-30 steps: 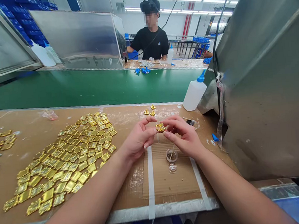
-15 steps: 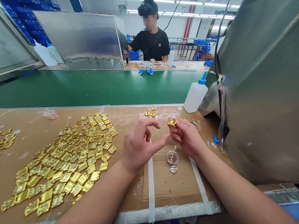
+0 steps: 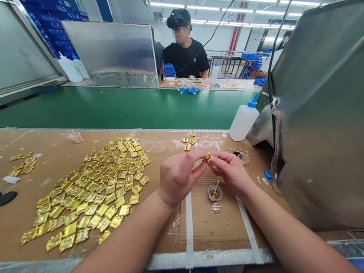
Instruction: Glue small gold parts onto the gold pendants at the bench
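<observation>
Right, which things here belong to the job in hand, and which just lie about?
Probably in use:
gold piece, held by left hand and right hand
small tub with stick
gold plaques

Seemingly lying about:
blue bit
two black discs
white scrap

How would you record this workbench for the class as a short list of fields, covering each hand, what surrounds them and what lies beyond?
Left hand: pinching a small gold-coloured piece
Right hand: fingertips on the same piece
Lower centre: clear cup with a stick in it, on a cardboard sheet
Left side: many flat gold-coloured plates, spread out
Beyond the hands: four small gold-coloured parts
Back right of bench: white bottle with blue nozzle
Across the green belt: a person in a black T-shirt
</observation>
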A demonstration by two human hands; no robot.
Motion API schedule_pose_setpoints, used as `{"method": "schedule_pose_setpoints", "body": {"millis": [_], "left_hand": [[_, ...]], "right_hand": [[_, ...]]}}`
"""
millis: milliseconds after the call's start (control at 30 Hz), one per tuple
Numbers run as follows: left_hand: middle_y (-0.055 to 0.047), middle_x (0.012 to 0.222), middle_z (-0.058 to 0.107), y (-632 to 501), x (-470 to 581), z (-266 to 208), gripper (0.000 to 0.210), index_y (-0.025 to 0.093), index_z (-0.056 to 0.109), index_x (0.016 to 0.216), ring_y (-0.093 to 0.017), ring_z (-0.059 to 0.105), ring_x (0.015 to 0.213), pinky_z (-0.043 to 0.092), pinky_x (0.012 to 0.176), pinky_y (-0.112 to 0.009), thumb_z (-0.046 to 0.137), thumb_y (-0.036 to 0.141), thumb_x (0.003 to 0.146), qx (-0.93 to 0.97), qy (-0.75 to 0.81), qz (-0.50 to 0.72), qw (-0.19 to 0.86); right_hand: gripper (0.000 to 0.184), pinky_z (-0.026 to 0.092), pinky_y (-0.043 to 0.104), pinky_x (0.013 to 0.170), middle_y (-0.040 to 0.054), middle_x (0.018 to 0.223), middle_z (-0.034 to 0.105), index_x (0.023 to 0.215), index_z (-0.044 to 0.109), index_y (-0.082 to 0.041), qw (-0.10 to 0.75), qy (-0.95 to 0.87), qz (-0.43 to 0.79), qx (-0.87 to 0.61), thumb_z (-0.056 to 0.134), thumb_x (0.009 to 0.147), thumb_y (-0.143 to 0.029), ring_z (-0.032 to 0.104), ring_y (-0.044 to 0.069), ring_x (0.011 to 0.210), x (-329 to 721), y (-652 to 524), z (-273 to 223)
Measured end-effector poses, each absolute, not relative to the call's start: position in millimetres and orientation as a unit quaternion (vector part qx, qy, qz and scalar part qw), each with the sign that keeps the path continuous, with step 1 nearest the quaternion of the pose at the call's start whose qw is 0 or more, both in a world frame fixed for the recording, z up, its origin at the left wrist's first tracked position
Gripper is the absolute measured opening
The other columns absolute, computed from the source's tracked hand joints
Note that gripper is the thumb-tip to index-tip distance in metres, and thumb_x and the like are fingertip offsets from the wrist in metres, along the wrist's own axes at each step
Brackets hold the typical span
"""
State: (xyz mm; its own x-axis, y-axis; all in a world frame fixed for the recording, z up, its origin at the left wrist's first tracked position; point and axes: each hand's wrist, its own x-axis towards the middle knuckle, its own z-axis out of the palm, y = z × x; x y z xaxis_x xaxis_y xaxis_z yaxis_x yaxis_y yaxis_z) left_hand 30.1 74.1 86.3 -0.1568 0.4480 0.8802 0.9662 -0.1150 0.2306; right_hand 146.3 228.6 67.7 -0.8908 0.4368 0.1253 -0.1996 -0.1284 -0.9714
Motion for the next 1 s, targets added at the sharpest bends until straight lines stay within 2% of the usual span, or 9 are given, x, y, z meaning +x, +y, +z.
{"method": "schedule_pose_setpoints", "body": {"millis": [233,400,533,667,800,900,1000], "left_hand": [[-0.003,0.104,0.081,74,31,87,0.025,0.022,0.057,0.105,-0.011,0.072,0.077,0.054,0.069,-0.025,0.071,0.006,0.093,-0.619,-0.552,-0.498,0.251],[-0.003,0.101,0.08,75,34,85,0.031,0.022,0.051,0.094,-0.007,0.064,0.064,0.047,0.056,-0.02,0.077,0.006,0.088,-0.585,-0.511,-0.614,0.141],[0.0,0.098,0.079,73,36,84,0.035,0.023,0.049,0.092,-0.006,0.064,0.064,0.047,0.055,-0.019,0.077,0.003,0.087,-0.577,-0.484,-0.652,0.092],[-0.002,0.1,0.08,69,37,88,0.035,0.022,0.049,0.088,-0.01,0.073,0.077,0.054,0.061,-0.021,0.076,-0.001,0.086,-0.606,-0.458,-0.644,0.093],[-0.003,0.103,0.08,65,37,92,0.036,0.021,0.049,0.086,-0.013,0.075,0.086,0.058,0.067,-0.022,0.075,-0.004,0.085,-0.636,-0.45,-0.618,0.105],[-0.003,0.105,0.079,61,37,92,0.039,0.021,0.045,0.082,-0.011,0.074,0.082,0.056,0.065,-0.021,0.074,-0.005,0.085,-0.643,-0.455,-0.607,0.103],[-0.002,0.107,0.079,61,35,88,0.042,0.021,0.041,0.078,-0.007,0.068,0.07,0.053,0.061,-0.02,0.074,-0.004,0.086,-0.638,-0.469,-0.601,0.107]], "right_hand": [[0.029,0.025,0.025,0.052,-0.0023,0.07,0.055,0.092,0.08,-0.019,0.229,-0.636,0.734,-0.061,0.084,0.083,-0.047,0.032,0.008,0.056,150,230,66],[0.034,0.029,0.024,0.05,-0.0009,0.074,0.06,0.097,0.079,-0.02,0.25,-0.639,0.727,-0.015,0.085,0.082,-0.049,0.038,0.007,0.055,152,228,68],[0.032,0.037,0.023,0.047,-0.0019,0.066,0.062,0.099,0.079,-0.021,0.251,-0.619,0.744,0.004,0.089,0.079,-0.044,0.047,0.009,0.052,154,222,74],[0.033,0.043,0.023,0.047,0.0,0.07,0.067,0.096,0.08,-0.02,0.227,-0.597,0.768,0.029,0.092,0.075,-0.043,0.053,0.009,0.052,156,219,79],[0.032,0.045,0.021,0.047,0.0009,0.075,0.069,0.092,0.08,-0.02,0.221,-0.587,0.778,0.045,0.095,0.073,-0.04,0.053,0.009,0.055,158,218,82],[0.032,0.044,0.021,0.047,-0.0001,0.071,0.067,0.092,0.08,-0.02,0.219,-0.591,0.774,0.054,0.094,0.073,-0.042,0.053,0.009,0.054,159,217,82],[0.037,0.043,0.022,0.048,0.0,0.072,0.067,0.094,0.079,-0.02,0.22,-0.605,0.764,0.047,0.094,0.072,-0.045,0.052,0.009,0.055,158,218,82]]}}
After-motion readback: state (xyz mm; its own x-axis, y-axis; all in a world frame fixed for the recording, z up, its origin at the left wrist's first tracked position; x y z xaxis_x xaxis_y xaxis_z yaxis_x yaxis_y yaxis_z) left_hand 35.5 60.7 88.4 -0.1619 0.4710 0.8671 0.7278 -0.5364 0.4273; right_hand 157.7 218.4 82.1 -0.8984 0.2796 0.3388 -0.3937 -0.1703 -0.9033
